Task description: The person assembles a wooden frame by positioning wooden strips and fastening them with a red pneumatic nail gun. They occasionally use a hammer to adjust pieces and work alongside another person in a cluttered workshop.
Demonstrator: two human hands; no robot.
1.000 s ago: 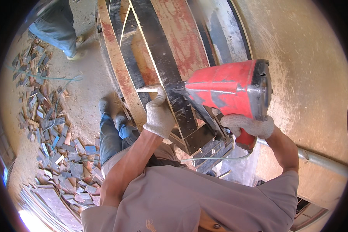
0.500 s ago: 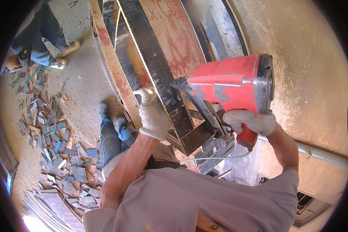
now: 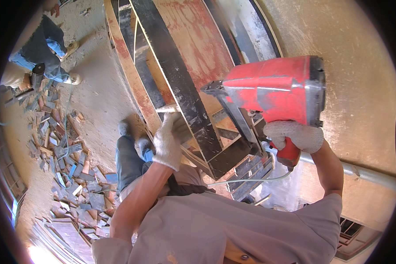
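Note:
My right hand (image 3: 295, 135), in a knitted white glove, is wrapped round the handle of a red and black nail gun (image 3: 268, 90). The gun's nose hangs over a dark board (image 3: 176, 70) of a long wooden frame, apart from the wood as far as I can see. A pale air hose (image 3: 251, 180) runs from the handle's base. Gloved too, my left hand (image 3: 166, 147) reaches between the dark board and a reddish side board (image 3: 134, 72). It grips a small wooden crosspiece (image 3: 168, 108) there; some fingers are hidden inside the frame.
A pile of wood offcuts (image 3: 90, 187) covers the floor at left. Beyond it a co-worker (image 3: 44, 48) handles a power tool (image 3: 37, 77). Broad tan panel (image 3: 339, 66) and a metal pipe (image 3: 356, 171) lie at right. Stacked boards (image 3: 57, 242) fill the lower left.
The nail gun has moved right and slightly away from the dark board's edge. My left hand has shifted a little left and down, exposing the crosspiece. The co-worker's legs and hands have moved.

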